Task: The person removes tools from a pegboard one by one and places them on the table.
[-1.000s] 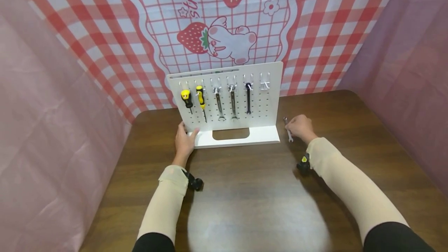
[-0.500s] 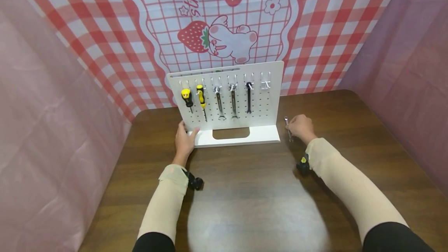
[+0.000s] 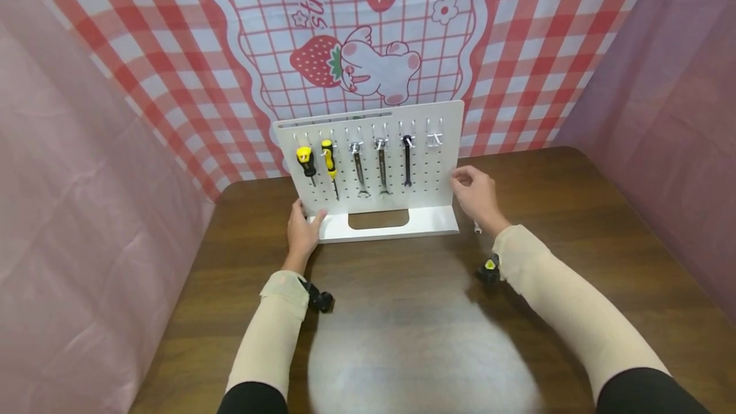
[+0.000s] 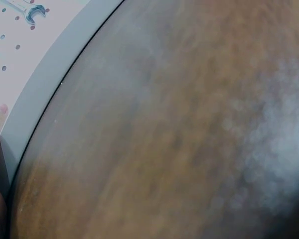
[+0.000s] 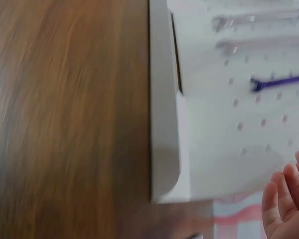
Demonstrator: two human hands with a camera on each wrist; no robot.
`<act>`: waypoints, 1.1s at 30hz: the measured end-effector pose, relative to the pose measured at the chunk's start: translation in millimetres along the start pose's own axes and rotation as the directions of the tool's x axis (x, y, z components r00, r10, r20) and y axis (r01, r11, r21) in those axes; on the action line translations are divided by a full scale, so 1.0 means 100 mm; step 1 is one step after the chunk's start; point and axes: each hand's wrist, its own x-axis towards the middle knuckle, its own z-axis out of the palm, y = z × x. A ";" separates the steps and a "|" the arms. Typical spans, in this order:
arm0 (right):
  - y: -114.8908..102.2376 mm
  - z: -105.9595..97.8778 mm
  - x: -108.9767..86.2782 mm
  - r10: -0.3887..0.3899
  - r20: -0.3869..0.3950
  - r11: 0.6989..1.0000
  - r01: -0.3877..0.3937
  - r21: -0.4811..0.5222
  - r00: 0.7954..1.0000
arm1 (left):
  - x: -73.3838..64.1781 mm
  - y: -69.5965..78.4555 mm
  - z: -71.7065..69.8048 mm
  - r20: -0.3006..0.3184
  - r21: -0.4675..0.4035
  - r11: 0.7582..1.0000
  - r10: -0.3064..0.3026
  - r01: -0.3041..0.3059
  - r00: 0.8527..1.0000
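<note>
A white pegboard stand point(image 3: 425, 184) stands upright on the table. My left hand point(image 3: 303, 235) grips its lower left corner, thumb in front, fingers partly hidden behind the edge. Beside the board's right edge my right hand point(image 3: 476, 197) is raised, fingers bent loosely, with nothing visible in them. Whether its fingertips touch the board I cannot tell. Under the right wrist a small wrench point(image 3: 477, 228) lies on the table, mostly hidden. On the hooks hang a stubby screwdriver point(image 3: 306, 161), a slimmer screwdriver point(image 3: 329, 158), two silver wrenches point(image 3: 382, 170) and a dark wrench point(image 3: 407, 161).
A clear hook point(image 3: 434, 139) at the board's upper right carries no tool. The brown wooden table point(image 3: 402, 312) extends around the stand. A red checked cloth point(image 3: 535, 62) hangs behind, with pink curtains at both sides.
My right hand has left the small wrench on the table and moved up and left to the board's right edge. The left hand has stayed at the lower left corner.
</note>
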 end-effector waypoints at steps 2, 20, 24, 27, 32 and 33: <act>-0.10 0.06 -0.02 -0.035 0.002 0.998 0.035 0.045 0.999 | -0.01 0.01 -0.01 0.003 -0.004 1.000 -0.001 0.001 1.000; -0.65 0.49 0.13 -0.126 0.026 0.958 0.115 0.261 0.992 | -0.01 0.00 0.00 0.007 0.013 1.000 -0.012 0.012 1.000; -0.72 0.55 0.16 -0.090 0.033 0.949 0.076 0.305 0.995 | -0.01 0.01 0.00 0.016 0.023 1.000 -0.019 0.019 1.000; -0.76 0.59 0.16 -0.063 0.039 0.938 0.045 0.345 0.997 | -0.01 0.01 0.00 0.021 0.031 0.999 -0.021 0.020 1.000; -0.78 0.64 0.18 -0.023 0.029 0.919 0.010 0.393 0.999 | -0.01 0.01 0.00 0.021 0.041 0.999 -0.012 0.011 1.000; -0.77 0.65 0.18 -0.016 0.025 0.918 0.005 0.397 1.000 | -0.01 0.02 0.00 0.022 0.041 0.999 -0.011 0.010 1.000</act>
